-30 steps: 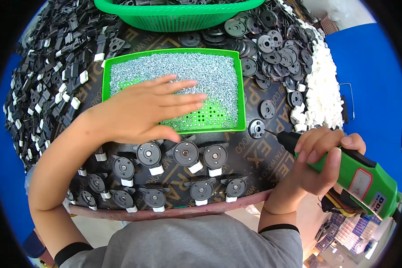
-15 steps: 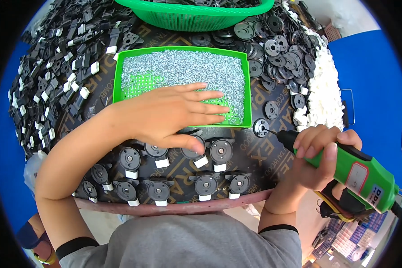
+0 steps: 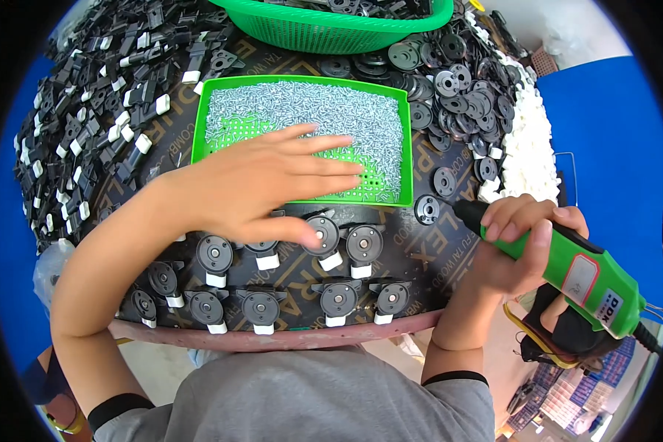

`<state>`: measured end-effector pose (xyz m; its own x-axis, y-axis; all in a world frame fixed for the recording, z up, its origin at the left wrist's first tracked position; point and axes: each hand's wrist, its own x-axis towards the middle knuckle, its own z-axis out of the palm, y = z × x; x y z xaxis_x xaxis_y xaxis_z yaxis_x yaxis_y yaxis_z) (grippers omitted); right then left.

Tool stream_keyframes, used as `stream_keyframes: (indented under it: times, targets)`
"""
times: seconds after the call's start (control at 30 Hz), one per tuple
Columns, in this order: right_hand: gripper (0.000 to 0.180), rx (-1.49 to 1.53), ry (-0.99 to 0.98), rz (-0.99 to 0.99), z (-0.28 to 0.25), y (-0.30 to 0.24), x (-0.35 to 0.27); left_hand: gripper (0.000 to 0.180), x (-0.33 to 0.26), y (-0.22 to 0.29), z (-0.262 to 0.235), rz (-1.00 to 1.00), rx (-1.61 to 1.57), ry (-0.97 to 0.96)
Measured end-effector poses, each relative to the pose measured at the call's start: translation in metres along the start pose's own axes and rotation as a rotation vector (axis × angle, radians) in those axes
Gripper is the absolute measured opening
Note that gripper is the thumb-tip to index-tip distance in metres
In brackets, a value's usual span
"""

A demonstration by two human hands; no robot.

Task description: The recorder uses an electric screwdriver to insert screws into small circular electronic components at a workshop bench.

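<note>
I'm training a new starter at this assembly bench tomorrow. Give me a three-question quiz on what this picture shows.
1. True or false: the left hand lies spread over the green tray of small screws.
2. What does the right hand grip?
A. A green electric screwdriver
B. A pair of pliers
C. A white foam piece
3. Fill in: the round black parts with white tabs stand in rows on the bench's ____ edge.

Key: 1 true; 2 A, the green electric screwdriver; 3 near.
</note>
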<state>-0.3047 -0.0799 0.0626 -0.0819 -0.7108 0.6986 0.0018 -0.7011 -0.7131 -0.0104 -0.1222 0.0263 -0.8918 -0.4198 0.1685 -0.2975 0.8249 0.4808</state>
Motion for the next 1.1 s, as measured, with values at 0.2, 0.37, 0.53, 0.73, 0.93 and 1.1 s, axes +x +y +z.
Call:
stream_keyframes:
  times: [0.2, 0.37, 0.53, 0.73, 0.93, 1.1]
  targets:
    - [0.025, -0.001, -0.003, -0.071, 0.009, 0.002, 0.000, 0.071, 0.027, -0.008, 0.024, 0.071, 0.053, -0.049]
    - [0.031, 0.077, -0.048, 0.012, 0.010, -0.012, 0.008, 0.064, -0.016, -0.016, -0.009, 0.014, 0.038, -0.155]
    - [0.034, 0.167, -0.120, 0.096, 0.034, -0.003, 0.012, 0.064, -0.026, -0.016, -0.015, -0.023, -0.026, -0.103]
    - [0.035, 0.115, -0.097, 0.076, 0.035, 0.007, 0.007, 0.069, 0.030, -0.009, 0.014, 0.058, -0.110, -0.126]
    - [0.028, 0.003, -0.170, 0.057, 0.037, 0.001, 0.017, 0.070, 0.008, -0.018, 0.008, -0.034, 0.170, -0.123]
    - [0.036, 0.031, -0.203, 0.082, 0.036, 0.001, 0.013, 0.065, 0.009, -0.006, 0.013, -0.020, 0.070, 0.016]
